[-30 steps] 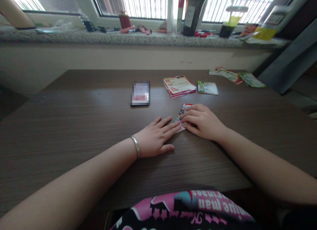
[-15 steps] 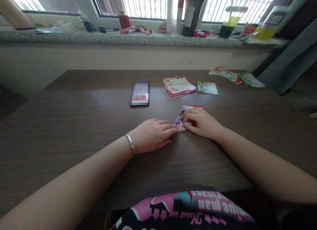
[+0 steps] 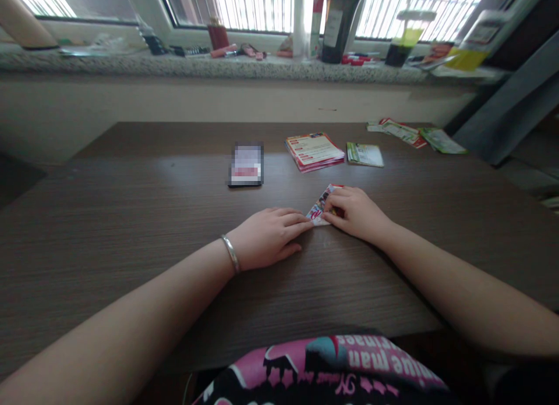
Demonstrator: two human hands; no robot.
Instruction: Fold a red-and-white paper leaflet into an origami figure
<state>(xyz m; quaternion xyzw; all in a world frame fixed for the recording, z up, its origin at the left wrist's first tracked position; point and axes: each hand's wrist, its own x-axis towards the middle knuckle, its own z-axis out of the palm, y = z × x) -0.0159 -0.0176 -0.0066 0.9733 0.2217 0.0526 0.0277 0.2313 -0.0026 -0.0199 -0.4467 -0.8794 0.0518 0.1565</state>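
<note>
A small colourful printed paper, narrow at its lower left end, lies on the brown table. My left hand rests flat with its fingers stretched out, fingertips touching the paper's left corner. A silver bangle circles that wrist. From the right, my right hand has its fingers curled and pressed on the paper, covering its right part. Whether the paper is folded beneath those fingers is hidden.
Behind the hands lie a phone-like object with a blurred screen, a stack of printed cards and a smaller stack. Loose paper strips lie at the back right. Bottles and small items line the stone windowsill.
My right hand has shifted slightly left over the paper. Less of the paper's upper right, red-edged part shows now. My left hand has barely moved.
</note>
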